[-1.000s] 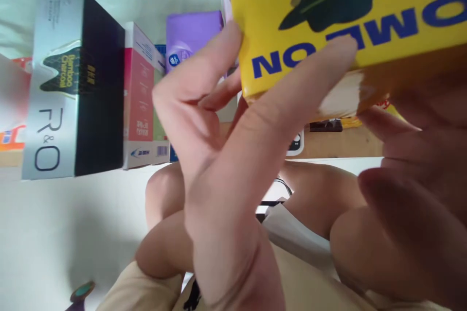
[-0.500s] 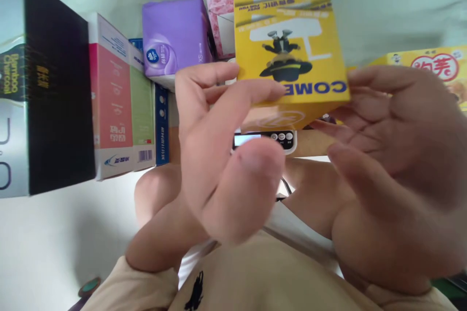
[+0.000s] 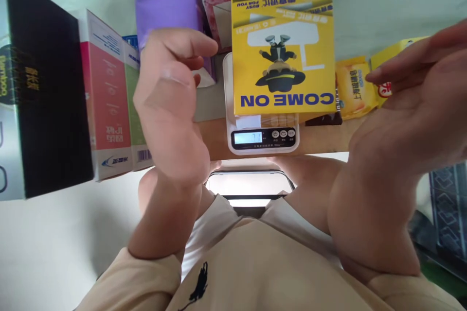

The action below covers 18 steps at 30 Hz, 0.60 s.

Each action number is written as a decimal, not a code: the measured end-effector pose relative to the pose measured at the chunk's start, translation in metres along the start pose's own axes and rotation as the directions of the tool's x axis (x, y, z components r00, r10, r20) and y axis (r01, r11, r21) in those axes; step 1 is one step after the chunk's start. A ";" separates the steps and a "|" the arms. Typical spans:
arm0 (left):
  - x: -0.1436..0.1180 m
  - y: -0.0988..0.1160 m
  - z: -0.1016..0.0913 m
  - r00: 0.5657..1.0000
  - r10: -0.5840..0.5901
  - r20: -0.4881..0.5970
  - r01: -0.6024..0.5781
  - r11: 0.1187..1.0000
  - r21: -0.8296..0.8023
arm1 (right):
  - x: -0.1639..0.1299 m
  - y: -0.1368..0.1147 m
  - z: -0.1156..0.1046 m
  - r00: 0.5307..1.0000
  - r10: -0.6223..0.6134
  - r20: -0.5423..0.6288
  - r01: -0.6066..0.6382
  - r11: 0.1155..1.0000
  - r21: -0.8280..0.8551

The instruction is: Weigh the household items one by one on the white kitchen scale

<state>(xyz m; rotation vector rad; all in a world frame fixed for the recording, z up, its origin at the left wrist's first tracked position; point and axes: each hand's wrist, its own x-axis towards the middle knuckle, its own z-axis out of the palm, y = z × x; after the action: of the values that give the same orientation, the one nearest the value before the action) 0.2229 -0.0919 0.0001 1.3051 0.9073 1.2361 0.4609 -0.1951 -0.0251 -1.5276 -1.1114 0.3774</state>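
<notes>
Two empty hands, left hand (image 3: 166,87) loosely curled and right hand (image 3: 404,102) spread open, are held flanking the yellow carton (image 3: 282,53) on the kitchen scale (image 3: 263,138); judged light, stiff and smooth, it is best gripped across its side faces.

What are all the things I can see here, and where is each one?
Yellow cardboard box printed COME ON: one, lying on the scale.
White digital kitchen scale: one, centre, display lit.
Black and silver box: one, far left.
Red, green and white box: one, beside it.
Purple tissue pack: one, behind left hand.
Yellow snack packet: one, right of scale.
Wooden tabletop: one, brown, under scale.
Left hand: loosely curled, empty.
Right hand: open, empty.
</notes>
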 end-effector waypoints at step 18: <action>0.021 -0.029 -0.009 0.993 -0.104 -0.047 0.102 0.994 -0.042 | -0.005 -0.013 0.075 0.897 -0.200 -0.393 0.189 0.980 -0.067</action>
<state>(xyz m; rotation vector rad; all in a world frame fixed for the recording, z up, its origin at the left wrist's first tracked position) 0.2219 -0.0661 -0.0259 1.1863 0.9682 1.2043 0.3961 -0.1562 -0.0378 -1.4197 -0.9338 -0.0889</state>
